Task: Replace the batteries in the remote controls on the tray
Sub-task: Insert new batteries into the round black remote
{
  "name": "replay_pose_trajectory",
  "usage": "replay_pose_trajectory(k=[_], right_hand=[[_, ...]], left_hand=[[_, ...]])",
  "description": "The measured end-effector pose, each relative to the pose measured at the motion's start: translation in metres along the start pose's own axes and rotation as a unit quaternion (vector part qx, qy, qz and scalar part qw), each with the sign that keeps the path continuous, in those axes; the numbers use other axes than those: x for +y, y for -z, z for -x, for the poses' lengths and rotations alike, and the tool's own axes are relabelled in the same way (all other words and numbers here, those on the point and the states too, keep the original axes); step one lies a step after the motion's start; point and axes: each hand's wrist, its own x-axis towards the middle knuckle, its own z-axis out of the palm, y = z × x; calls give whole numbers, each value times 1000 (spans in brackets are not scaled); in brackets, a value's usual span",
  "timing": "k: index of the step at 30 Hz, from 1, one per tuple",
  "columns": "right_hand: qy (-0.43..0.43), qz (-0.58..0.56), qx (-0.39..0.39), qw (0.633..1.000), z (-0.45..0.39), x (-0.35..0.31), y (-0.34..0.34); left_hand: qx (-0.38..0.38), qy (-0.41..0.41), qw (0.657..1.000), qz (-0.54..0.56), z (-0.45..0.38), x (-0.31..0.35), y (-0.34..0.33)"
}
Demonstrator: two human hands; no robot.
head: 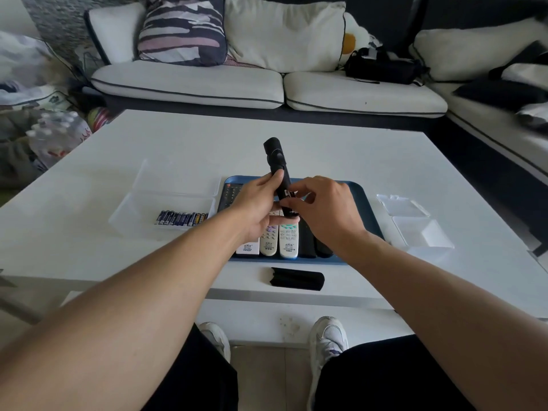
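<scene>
At far left I see a clear box (139, 209) on the white table (296, 143), with a row of batteries (181, 218) in it. My left hand (258, 209) grips a black remote (278, 170), raised above the blue tray (360, 200) of remotes (278, 241). My right hand (323, 209) has fingers curled at its open lower end; whether they hold anything I cannot tell. A black cover (297, 279) lies on the table just in front of the tray. Clear boxes (415, 223) sit right.

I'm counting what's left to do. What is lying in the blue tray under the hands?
On the blue tray lie three white remotes, a dark buttoned remote and black ones. The hands cover the tray's middle, so the full count is unclear.
</scene>
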Motion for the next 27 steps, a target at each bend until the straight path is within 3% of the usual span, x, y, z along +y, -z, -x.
replay_pose_trajectory(k=[5, 9, 16, 27], right_hand=[[42, 31, -16, 998, 1, -5, -4], [40, 44, -36, 998, -1, -5, -3], [-22, -14, -85, 996, -6, -4, 0], [-127, -126, -80, 981, -7, -9, 7]], left_hand=[[3, 17, 1000, 14, 3, 4, 7], [-22, 21, 999, -35, 4, 0, 11], [-57, 0, 991, -119, 9, -5, 11], [13, -48, 995, -83, 6, -4, 0]])
